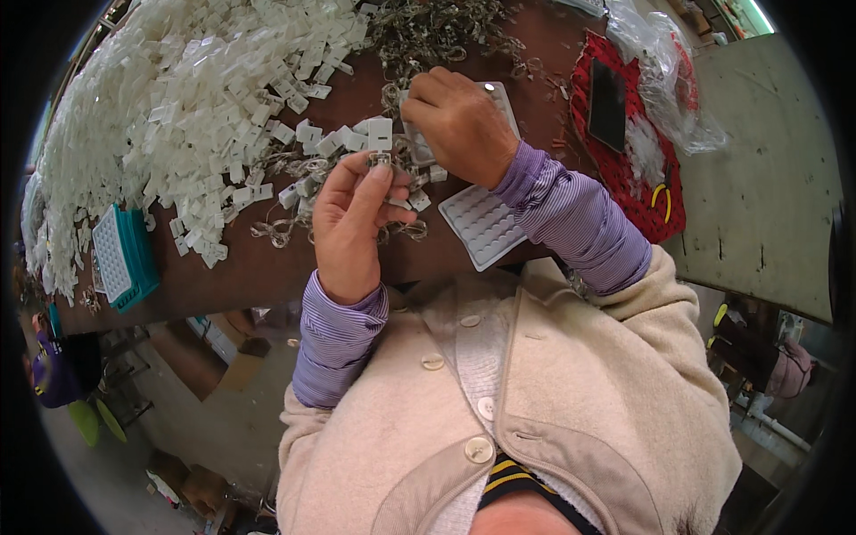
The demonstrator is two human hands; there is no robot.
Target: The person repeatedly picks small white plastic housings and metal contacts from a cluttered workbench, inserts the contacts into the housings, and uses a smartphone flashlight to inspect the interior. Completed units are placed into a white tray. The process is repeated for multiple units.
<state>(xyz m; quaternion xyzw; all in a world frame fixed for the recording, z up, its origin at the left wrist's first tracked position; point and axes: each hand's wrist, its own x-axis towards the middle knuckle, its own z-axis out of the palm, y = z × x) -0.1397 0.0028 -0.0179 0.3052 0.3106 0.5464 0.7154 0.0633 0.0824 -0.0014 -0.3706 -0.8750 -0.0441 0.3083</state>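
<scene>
my left hand (350, 223) pinched a white tag (380, 134); my right hand (467, 125), grip unclear, seemingly picked over a tray (505, 104), needing precision next.

Passable tabletop (234, 287) beside teal tray (140, 263) — white heap (205, 107) blocking beyond, right sleeve (584, 223) crossing near red cloth (662, 212)

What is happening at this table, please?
A person is working bare-handed. The left hand pinches a white piece. The right hand is over a tray; whether it holds anything is hidden. A second tray lies nearer the body, and a large heap of white pieces lies at left.
</scene>
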